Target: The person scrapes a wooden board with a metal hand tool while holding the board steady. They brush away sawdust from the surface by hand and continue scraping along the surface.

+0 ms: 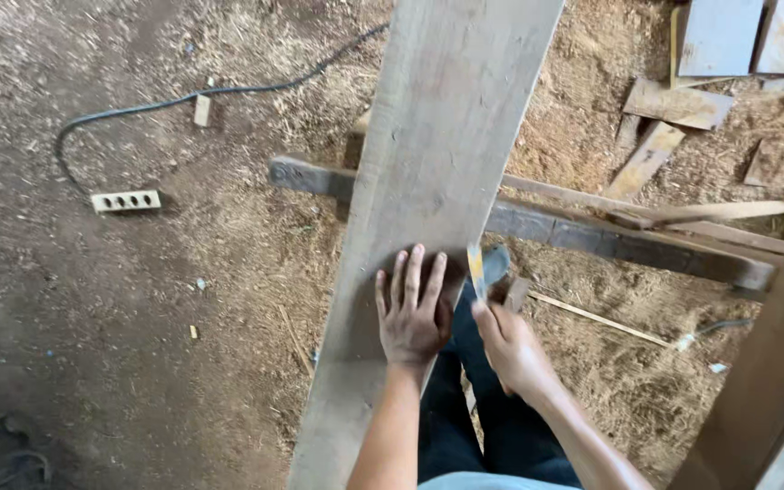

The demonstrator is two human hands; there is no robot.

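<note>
A long, wide wooden plank (437, 154) runs from the bottom of the view up and away, resting on a dark crossbeam (592, 238). My left hand (413, 310) lies flat on the plank near its right edge, fingers spread. My right hand (512, 347) is closed around a thin yellow tool (475, 265), probably a pencil or a folding rule, whose tip stands at the plank's right edge just beside my left fingertips. My dark trousers show below the plank.
Sawdust and shavings cover the dirt floor. A white power strip (126, 200) with a black cable (183, 98) lies at the left. Offcuts and boards (678, 104) are scattered at the upper right. A brown wooden post (764, 381) leans at the right edge.
</note>
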